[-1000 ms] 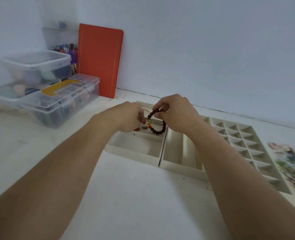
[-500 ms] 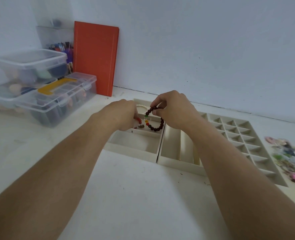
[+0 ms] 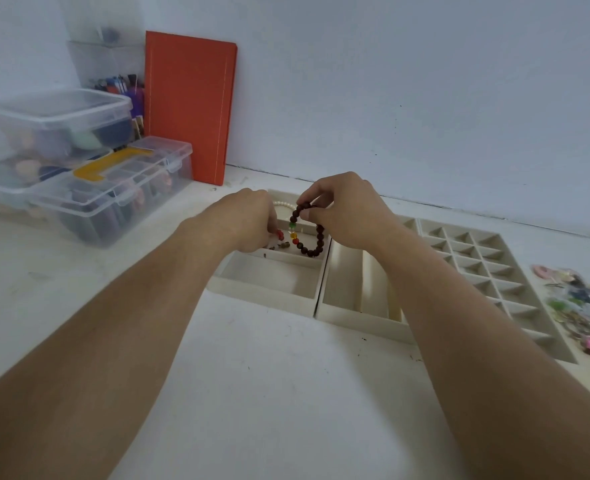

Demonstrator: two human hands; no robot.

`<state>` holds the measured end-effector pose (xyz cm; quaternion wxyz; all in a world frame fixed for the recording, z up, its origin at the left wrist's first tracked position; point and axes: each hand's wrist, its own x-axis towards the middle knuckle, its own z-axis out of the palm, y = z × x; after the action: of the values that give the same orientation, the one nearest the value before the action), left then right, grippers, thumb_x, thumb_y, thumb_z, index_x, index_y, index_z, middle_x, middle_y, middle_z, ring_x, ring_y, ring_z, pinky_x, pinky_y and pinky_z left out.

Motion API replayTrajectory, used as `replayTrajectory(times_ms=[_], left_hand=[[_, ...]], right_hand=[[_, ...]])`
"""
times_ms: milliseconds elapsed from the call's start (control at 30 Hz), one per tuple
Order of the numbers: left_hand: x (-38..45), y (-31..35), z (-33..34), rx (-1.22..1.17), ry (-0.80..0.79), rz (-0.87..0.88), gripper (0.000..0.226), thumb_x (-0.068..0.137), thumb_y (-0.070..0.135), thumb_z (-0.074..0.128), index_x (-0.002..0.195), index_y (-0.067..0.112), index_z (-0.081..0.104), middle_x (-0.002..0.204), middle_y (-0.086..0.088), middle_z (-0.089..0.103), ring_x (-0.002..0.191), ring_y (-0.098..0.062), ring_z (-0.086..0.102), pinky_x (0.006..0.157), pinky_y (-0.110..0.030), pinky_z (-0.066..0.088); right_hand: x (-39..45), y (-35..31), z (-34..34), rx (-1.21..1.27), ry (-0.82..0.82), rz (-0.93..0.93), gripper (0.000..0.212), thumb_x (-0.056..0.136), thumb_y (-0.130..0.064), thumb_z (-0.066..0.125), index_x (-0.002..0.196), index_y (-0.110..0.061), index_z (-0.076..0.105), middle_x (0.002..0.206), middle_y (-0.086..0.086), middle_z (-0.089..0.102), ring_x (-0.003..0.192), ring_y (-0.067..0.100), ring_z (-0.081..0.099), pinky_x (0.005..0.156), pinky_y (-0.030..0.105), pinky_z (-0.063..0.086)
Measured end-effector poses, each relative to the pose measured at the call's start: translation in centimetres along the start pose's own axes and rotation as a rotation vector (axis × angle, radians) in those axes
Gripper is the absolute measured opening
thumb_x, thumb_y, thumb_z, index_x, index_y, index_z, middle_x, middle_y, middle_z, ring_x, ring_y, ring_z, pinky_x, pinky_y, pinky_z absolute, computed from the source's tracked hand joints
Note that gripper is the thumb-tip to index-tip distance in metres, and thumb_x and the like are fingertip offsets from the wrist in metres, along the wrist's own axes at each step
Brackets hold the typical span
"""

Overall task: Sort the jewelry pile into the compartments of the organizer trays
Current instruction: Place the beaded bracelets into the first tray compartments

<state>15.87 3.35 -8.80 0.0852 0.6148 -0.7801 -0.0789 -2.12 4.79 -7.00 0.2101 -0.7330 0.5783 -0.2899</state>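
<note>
White table (image 3: pixel 269 393), cream organizer trays (image 3: pixel 352 317), jewelry pile (image 3: pixel 584 306), clear storage boxes (image 3: pixel 89 188), orange book (image 3: pixel 189 105)

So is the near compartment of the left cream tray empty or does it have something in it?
Empty: the near compartment shows only its bare cream floor; no jewelry lies in it.

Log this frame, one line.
right hand: pinches bead bracelet | left hand: in left tray | jewelry pile: unsorted

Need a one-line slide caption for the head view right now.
Right hand pinches a dark beaded bracelet over the left organizer tray; left hand beside it.
</note>
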Motion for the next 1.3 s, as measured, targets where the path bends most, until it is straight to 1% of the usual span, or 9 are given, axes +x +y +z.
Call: replayTrajectory(times_ms=[67,200,267,467,700,833,1000,1133,1300], left_hand=[[0.1,-0.1,0.2,0.003,-0.009,0.014,0.018,0.087,0.028,0.075,0.105,0.026,0.078,0.104,-0.001,0.073,0.093,-0.023,0.067,0.086,-0.039,0.057],[0.2,-0.2,0.2,-0.007,-0.033,0.017,0.022,0.087,0.019,0.072,0.106,0.026,0.079,0.102,-0.001,0.074,0.094,-0.023,0.067,0.087,-0.039,0.057],[0.1,-0.2,0.1,-0.018,-0.037,0.016,0.023,0.087,0.017,0.071,0.106,0.026,0.079,0.101,-0.001,0.073,0.093,-0.023,0.067,0.087,-0.04,0.057],[0.3,-0.2,0.2,-0.052,-0.043,-0.008,0.032,0.086,0.004,0.066,0.11,0.024,0.076,0.107,-0.004,0.069,0.096,-0.024,0.067,0.091,-0.04,0.056],[0.1,0.0,-0.8,-0.097,-0.12,-0.001,0.023,0.092,0.021,0.066,0.111,0.025,0.076,0.104,-0.002,0.071,0.096,-0.023,0.065,0.09,-0.035,0.055],[0.1,0.0,-1.1,-0.132,-0.174,-0.004,0.03,0.091,0.011,0.064,0.115,0.026,0.075,0.11,0.001,0.072,0.103,-0.02,0.066,0.096,-0.037,0.054],[-0.3,0.2,-2.0,-0.114,-0.243,-0.004,0.039,0.089,0.011,0.058,0.121,0.026,0.072,0.12,0.003,0.068,0.111,-0.02,0.064,0.1,-0.039,0.052],[-0.7,0.2,-2.1,-0.04,-0.291,0.038,0.054,0.082,-0.001,0.055,0.127,0.027,0.068,0.114,0.006,0.07,0.098,-0.023,0.069,0.089,-0.041,0.059],[-0.7,0.0,-1.8,-0.016,-0.239,0.072,0.058,0.08,-0.008,0.052,0.123,0.027,0.07,0.1,0.012,0.065,0.097,-0.021,0.066,0.085,-0.041,0.059]], right_hand=[[0.0,0.0,0.2,0.044,-0.015,0.019,0.009,0.091,-0.018,0.073,0.095,-0.026,0.074,0.084,-0.009,0.071,0.059,0.008,0.061,0.051,0.014,0.046],[-0.1,0.2,0.7,0.136,-0.015,0.044,0.006,0.089,-0.017,0.075,0.093,-0.022,0.076,0.084,-0.003,0.075,0.063,0.013,0.065,0.068,0.034,0.06],[0.0,0.5,0.8,0.146,0.002,0.062,0.006,0.089,-0.017,0.075,0.093,-0.022,0.075,0.086,-0.001,0.076,0.062,0.012,0.064,0.063,0.03,0.057],[0.2,1.7,1.4,-0.048,0.01,0.086,0.013,0.089,-0.023,0.073,0.101,-0.026,0.068,0.089,-0.007,0.069,0.077,0.012,0.066,0.068,0.027,0.052],[0.4,1.9,1.5,-0.243,-0.017,0.063,0.009,0.09,-0.031,0.073,0.097,-0.033,0.069,0.095,-0.006,0.069,0.089,0.014,0.065,0.079,0.034,0.055],[0.3,2.1,1.5,-0.339,-0.015,0.057,0.015,0.09,-0.038,0.073,0.102,-0.029,0.071,0.102,-0.008,0.068,0.099,0.014,0.061,0.071,0.029,0.045],[0.3,1.6,1.4,-0.365,-0.058,-0.007,0.004,0.089,-0.038,0.072,0.087,-0.035,0.074,0.103,-0.006,0.07,0.104,0.016,0.059,0.079,0.033,0.051],[0.1,1.1,2.1,-0.456,-0.187,-0.06,0.021,0.086,-0.032,0.066,0.067,-0.039,0.066,0.087,0.003,0.066,0.092,0.026,0.061,0.082,0.038,0.055],[-0.3,0.8,2.0,-0.529,-0.234,-0.117,0.022,0.093,-0.028,0.062,0.099,-0.041,0.077,0.097,-0.004,0.072,0.098,0.021,0.06,0.092,0.036,0.05]])
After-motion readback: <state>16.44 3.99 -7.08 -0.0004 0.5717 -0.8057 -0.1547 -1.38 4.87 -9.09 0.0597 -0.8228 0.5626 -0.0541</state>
